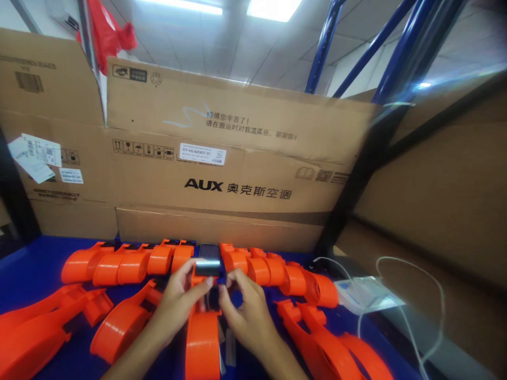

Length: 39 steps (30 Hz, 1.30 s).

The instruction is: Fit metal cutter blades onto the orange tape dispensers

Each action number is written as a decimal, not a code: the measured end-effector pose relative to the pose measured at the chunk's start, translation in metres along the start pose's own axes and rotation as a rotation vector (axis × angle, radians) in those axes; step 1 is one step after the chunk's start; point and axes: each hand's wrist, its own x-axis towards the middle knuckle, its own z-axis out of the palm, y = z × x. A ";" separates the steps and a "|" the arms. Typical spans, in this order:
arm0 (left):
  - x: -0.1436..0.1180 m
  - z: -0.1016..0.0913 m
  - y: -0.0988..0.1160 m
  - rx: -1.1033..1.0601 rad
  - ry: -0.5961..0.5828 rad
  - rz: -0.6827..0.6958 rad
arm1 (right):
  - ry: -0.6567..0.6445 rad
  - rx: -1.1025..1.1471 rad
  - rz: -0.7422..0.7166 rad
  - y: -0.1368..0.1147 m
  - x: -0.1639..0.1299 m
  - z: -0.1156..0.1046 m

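Tape dispenser [203,343], orange plastic, is at front centre over the blue shelf [43,256], between the person's two hands; its round body points toward the wearer. A serrated metal strip [208,267] shows at the far end. Left hand [180,293]: curled around that end from the left, thumb along the near side, gripping. Right hand [247,303]: thumb and index fingertips drawn close together at the right edge; from here I cannot tell whether they pinch a small part. Beyond, orange dispensers [132,264] line up to both sides; others [119,327] lie nearer, left and right. Behind: cardboard panel [237,171] printed AUX. At right: dark rack post [350,184], clear plastic packet [370,294], white cable [441,298].
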 end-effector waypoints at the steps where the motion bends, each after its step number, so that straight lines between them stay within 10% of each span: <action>1: 0.000 0.000 0.000 0.000 -0.008 0.003 | -0.011 -0.007 -0.003 -0.001 0.001 -0.001; 22: 0.001 0.000 -0.001 -0.014 -0.026 0.007 | -0.209 -0.031 0.000 -0.001 0.005 -0.019; 31: -0.011 0.010 0.010 -0.120 -0.108 -0.225 | -0.061 0.532 0.202 0.000 0.011 -0.029; 39: -0.007 0.006 0.010 0.073 -0.205 -0.021 | -0.197 0.713 0.370 0.003 0.009 -0.022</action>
